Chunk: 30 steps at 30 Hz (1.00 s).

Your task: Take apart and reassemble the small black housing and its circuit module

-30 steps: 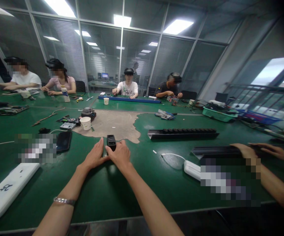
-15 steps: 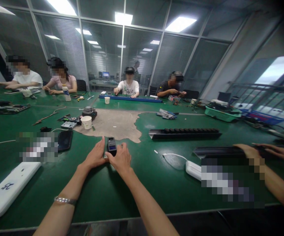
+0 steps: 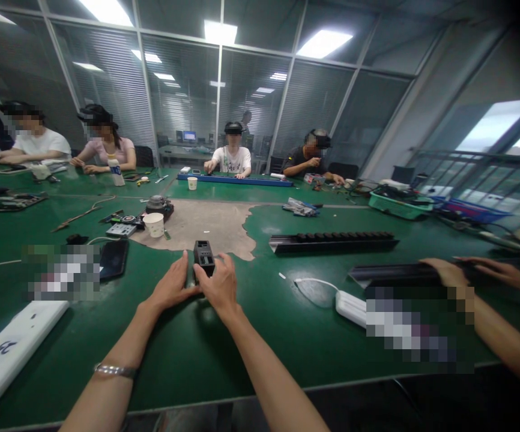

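Black module (image 3: 203, 251) being held | right hand (image 3: 221, 287) curled around it; left hand (image 3: 173, 283) loosely open, contact unclear | next: steady grip seemingly needed

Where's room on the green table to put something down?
Bare table shows between the right forearm and the white box with a cable, and between the left forearm and the long white bar. It's crowded around the paper cup, with loose parts close by, and at the right hand, holding a black block.

In from the near edge of the worktop (image 3: 183, 360), my right hand (image 3: 220, 283) holds a black block (image 3: 203, 254), my left hand (image 3: 171, 285) beside it, a white case (image 3: 21, 345) nearer that edge.
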{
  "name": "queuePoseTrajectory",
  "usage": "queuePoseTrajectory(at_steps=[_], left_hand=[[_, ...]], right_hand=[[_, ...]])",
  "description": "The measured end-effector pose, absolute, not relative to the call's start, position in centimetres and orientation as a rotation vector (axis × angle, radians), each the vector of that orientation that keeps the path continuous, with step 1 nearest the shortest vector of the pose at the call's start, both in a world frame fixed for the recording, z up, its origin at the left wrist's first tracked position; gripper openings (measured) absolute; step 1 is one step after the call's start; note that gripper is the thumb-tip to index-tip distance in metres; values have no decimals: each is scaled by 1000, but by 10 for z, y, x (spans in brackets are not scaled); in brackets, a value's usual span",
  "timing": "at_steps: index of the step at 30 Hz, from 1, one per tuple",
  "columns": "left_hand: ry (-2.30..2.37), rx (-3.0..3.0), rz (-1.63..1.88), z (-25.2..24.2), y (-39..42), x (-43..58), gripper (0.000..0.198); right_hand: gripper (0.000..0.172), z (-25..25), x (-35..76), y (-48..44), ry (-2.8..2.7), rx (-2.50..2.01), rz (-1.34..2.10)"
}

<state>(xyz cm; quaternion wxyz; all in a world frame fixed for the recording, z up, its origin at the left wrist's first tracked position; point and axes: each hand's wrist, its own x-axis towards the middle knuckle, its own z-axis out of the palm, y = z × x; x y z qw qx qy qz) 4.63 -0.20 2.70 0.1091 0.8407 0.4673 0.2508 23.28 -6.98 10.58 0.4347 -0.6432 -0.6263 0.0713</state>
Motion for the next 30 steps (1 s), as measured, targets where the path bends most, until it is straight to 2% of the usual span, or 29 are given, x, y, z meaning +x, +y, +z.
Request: queuePoseTrajectory(at_steps=[7, 11, 16, 22, 24, 27, 30], left_hand=[[1396, 2481, 639, 35, -6, 48, 114], [1413, 2461, 615, 38, -7, 49, 104], [1436, 2456, 630, 36, -6, 49, 102], [1417, 2466, 634, 35, -4, 50, 102], [1419, 2466, 630, 35, -4, 50, 102], [1435, 2465, 619, 35, -4, 49, 103], [1449, 2469, 602, 35, -5, 49, 103]], right_hand=[[41, 94, 286, -69, -1516, -1627, 24], [41, 79, 302, -73, -1534, -1713, 1], [41, 73, 304, -77, -1560, -1812, 14], [70, 78, 314, -83, -1580, -1907, 39], [74, 79, 317, -83, -1577, -1926, 33], [73, 78, 317, -82, -1590, -1936, 25], [64, 74, 315, -81, -1614, -1900, 9]])
